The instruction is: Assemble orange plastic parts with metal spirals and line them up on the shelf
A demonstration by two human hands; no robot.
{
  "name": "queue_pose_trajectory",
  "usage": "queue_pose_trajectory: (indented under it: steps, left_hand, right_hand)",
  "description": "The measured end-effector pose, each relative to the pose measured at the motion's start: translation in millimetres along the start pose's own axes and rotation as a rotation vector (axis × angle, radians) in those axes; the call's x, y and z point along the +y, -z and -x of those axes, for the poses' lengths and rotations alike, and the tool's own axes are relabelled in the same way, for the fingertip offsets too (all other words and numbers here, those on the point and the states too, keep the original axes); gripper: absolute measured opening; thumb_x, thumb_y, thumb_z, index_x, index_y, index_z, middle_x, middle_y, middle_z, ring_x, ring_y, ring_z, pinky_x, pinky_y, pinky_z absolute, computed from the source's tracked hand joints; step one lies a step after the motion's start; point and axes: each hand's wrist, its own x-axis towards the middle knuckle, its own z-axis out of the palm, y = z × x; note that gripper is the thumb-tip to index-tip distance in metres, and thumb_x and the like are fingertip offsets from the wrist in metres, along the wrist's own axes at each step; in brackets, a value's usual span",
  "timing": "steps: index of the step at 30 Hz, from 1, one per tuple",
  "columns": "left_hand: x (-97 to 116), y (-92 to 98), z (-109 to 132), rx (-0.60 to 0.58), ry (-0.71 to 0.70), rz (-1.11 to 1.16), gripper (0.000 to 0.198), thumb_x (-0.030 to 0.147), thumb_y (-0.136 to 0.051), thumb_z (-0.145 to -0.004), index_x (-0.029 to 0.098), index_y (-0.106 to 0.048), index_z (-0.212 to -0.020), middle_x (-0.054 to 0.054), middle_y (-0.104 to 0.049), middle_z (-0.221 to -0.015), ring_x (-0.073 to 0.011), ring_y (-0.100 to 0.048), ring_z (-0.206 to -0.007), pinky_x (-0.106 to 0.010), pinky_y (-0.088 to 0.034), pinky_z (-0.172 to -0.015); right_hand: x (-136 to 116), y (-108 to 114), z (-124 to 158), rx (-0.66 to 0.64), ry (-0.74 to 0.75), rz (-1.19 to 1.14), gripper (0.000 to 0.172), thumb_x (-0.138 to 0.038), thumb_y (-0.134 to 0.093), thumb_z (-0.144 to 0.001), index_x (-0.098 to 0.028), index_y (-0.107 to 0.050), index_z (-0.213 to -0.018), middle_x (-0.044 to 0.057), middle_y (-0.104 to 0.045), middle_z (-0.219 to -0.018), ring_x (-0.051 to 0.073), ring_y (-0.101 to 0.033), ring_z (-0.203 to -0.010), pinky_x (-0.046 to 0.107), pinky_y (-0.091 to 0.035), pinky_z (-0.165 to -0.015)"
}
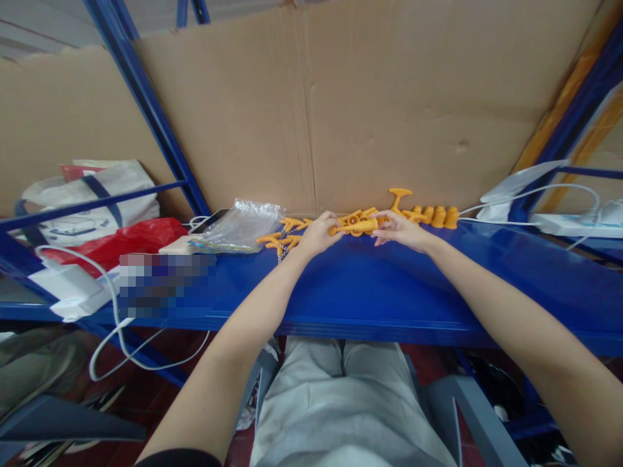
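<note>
While the left grip [320,235] pinches one end of a yellow piece [363,226] over the desk [350,279], the right grip [403,231] is at its other end, fingers parted; I cannot tell whether they clasp it. More yellow parts [440,217] lie behind, partly covered. Leftward are a clear bag [238,227], contents hard to make out, a red bag [131,243] and, beyond, a pale tote [129,178] with something red at its mouth.

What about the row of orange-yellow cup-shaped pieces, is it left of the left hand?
No, the row of pieces stands farther right than the right hand.
</note>
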Motion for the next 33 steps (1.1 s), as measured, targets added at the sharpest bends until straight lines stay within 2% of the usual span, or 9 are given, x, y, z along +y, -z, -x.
queue_pose_trajectory:
  steps: [6, 11, 14, 16, 19, 21, 23, 26, 33]
  left_hand:
    - [5, 4.9, 1, -0.021, -0.019, -0.012, 0.010, 0.025, -0.070, -0.085, 0.016, -0.067, -0.087, -0.006, -0.064, -0.104, -0.0170, -0.066, -0.094, -0.028, -0.052, -0.085]
    - [8, 5.7, 0, -0.034, -0.016, -0.022, 0.009, 0.023, -0.070, -0.085, 0.015, -0.068, -0.087, -0.007, -0.065, -0.104, -0.0175, -0.066, -0.093, -0.028, -0.052, -0.083]
    - [8, 5.1, 0, -0.033, -0.003, -0.010, 0.008, 0.023, -0.069, -0.086, 0.015, -0.068, -0.087, -0.006, -0.066, -0.102, -0.0176, -0.066, -0.094, -0.029, -0.052, -0.086]
    - [7, 3.9, 0, -0.039, 0.006, -0.001, 0.008, 0.023, -0.068, -0.086, 0.015, -0.068, -0.086, -0.006, -0.066, -0.100, -0.0175, -0.066, -0.093, -0.029, -0.052, -0.086]
    - [4, 1.6, -1, -0.052, 0.010, -0.002, 0.009, 0.024, -0.068, -0.086, 0.015, -0.067, -0.084, -0.005, -0.065, -0.097, -0.0173, -0.065, -0.090, -0.029, -0.052, -0.084]
    - [3, 0.7, 0, -0.059, 0.007, -0.015, 0.010, 0.025, -0.068, -0.086, 0.015, -0.067, -0.084, -0.005, -0.065, -0.096, -0.0174, -0.065, -0.090, -0.029, -0.052, -0.083]
    - [3, 1.2, 0, -0.062, 0.003, -0.041, 0.010, 0.025, -0.067, -0.087, 0.016, -0.067, -0.084, -0.005, -0.064, -0.096, -0.0176, -0.065, -0.090, -0.029, -0.052, -0.082]
    - [7, 3.8, 0, -0.073, -0.009, -0.095, 0.010, 0.026, -0.065, -0.089, 0.016, -0.068, -0.088, -0.006, -0.064, -0.100, -0.0176, -0.066, -0.090, -0.028, -0.052, -0.080]
    - [14, 8.8, 0, -0.088, -0.055, -0.161, 0.014, 0.027, -0.062, -0.091, 0.016, -0.068, -0.096, -0.008, -0.064, -0.107, -0.0185, -0.066, -0.094, -0.028, -0.053, -0.081]
  right_hand:
    - [-3, -2, 1, -0.004, -0.022, 0.016, 0.025, -0.032, -0.074, -0.086, -0.016, -0.058, -0.096, 0.004, -0.071, -0.068, 0.014, -0.067, -0.055, 0.026, -0.057, -0.058]
    - [-11, -12, 3, 0.037, -0.137, 0.082, 0.050, -0.060, -0.051, -0.095, -0.015, -0.057, -0.072, 0.007, -0.064, -0.055, 0.012, -0.060, -0.043, 0.021, -0.048, -0.044]
    - [-14, -13, 4, 0.063, -0.207, 0.110, 0.056, -0.063, -0.042, -0.097, -0.015, -0.060, -0.076, 0.009, -0.065, -0.058, 0.012, -0.059, -0.041, 0.020, -0.043, -0.038]
    - [-14, -12, 6, 0.057, -0.232, 0.085, 0.051, -0.061, -0.043, -0.097, -0.015, -0.062, -0.088, 0.010, -0.070, -0.069, 0.013, -0.063, -0.046, 0.021, -0.045, -0.040]
    - [-12, -9, 6, 0.019, -0.213, 0.018, 0.032, -0.042, -0.063, -0.093, -0.018, -0.059, -0.114, 0.010, -0.074, -0.097, 0.014, -0.070, -0.061, 0.022, -0.053, -0.050]
    - [-10, -7, 6, 0.014, -0.176, -0.006, 0.040, -0.026, -0.073, -0.086, -0.021, -0.056, -0.121, 0.008, -0.073, -0.106, 0.013, -0.072, -0.067, 0.022, -0.055, -0.057]
    - [-9, -7, 4, 0.033, -0.151, -0.005, 0.038, -0.022, -0.073, -0.084, -0.019, -0.058, -0.118, 0.008, -0.074, -0.106, 0.012, -0.071, -0.067, 0.022, -0.056, -0.061]
    - [-9, -9, 4, 0.044, -0.139, 0.016, 0.021, -0.033, -0.066, -0.091, -0.015, -0.063, -0.103, 0.011, -0.075, -0.098, 0.012, -0.069, -0.061, 0.024, -0.055, -0.061]
    - [-16, -19, 4, 0.106, -0.261, 0.085, 0.057, -0.060, -0.039, -0.099, -0.013, -0.062, -0.076, 0.014, -0.070, -0.066, 0.014, -0.062, -0.047, 0.022, -0.046, -0.045]
